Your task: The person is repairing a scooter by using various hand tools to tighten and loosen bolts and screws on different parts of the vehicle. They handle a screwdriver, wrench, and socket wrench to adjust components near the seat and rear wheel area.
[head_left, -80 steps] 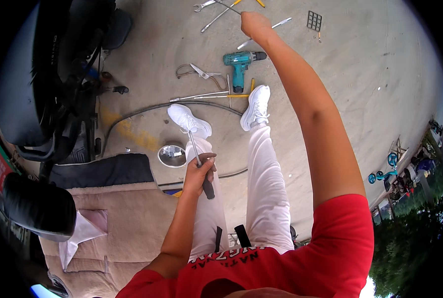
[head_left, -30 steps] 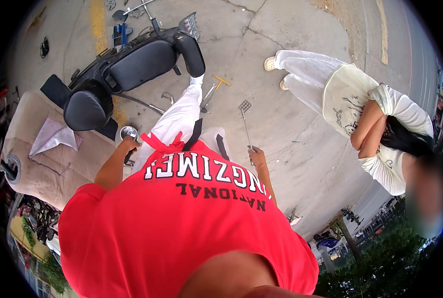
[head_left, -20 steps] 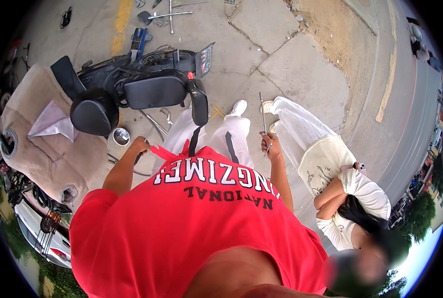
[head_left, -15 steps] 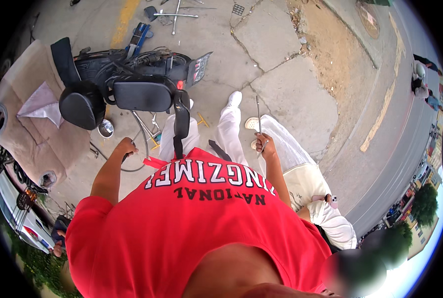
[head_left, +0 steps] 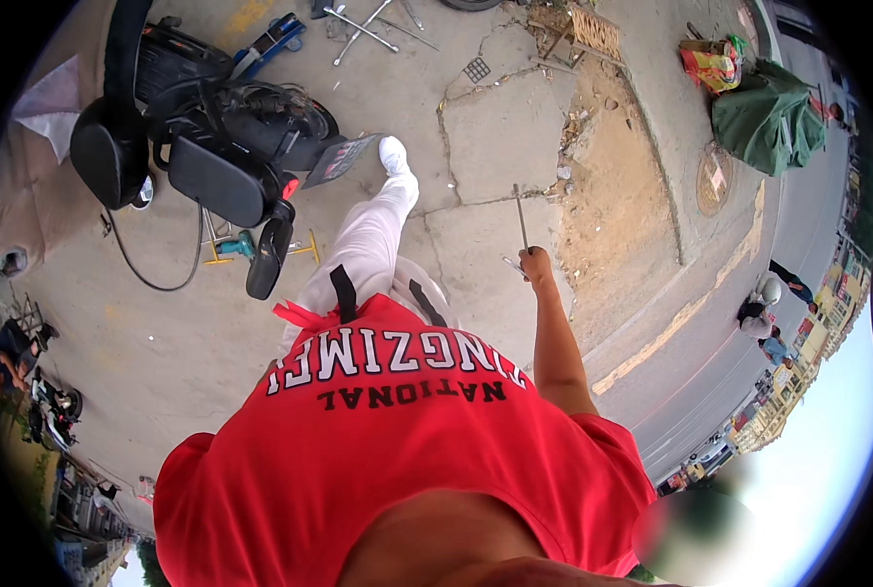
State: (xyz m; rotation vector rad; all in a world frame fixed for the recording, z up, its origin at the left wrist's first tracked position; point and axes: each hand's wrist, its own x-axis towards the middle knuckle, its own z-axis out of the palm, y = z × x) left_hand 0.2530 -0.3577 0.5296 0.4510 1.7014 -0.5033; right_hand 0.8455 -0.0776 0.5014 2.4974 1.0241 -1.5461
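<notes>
My right hand [head_left: 536, 262] is closed around a long, thin metal rod [head_left: 520, 217] that points away from me over the concrete. A second, shorter silvery metal piece [head_left: 514, 266] sticks out of the same hand; its kind is too small to make out. My left hand is not visible. To the left stands a black scooter [head_left: 226, 181] with padded black seats and a plate at its rear. One of my legs, in white trousers [head_left: 363, 230], is stretched forward beside the scooter's rear end.
A blue floor jack [head_left: 268, 44] and a cross-shaped wheel wrench [head_left: 361, 34] lie beyond the scooter. A teal tool [head_left: 243, 245] and a black hose [head_left: 177, 289] are on the ground near it. A beige sofa [head_left: 40, 210] stands left; a green cover [head_left: 769, 117] is at far right.
I have stepped forward and turned; the scooter has shifted left in view. My left hand has left the picture. The right hand still holds the rod. The person in white beside me is gone from view.
</notes>
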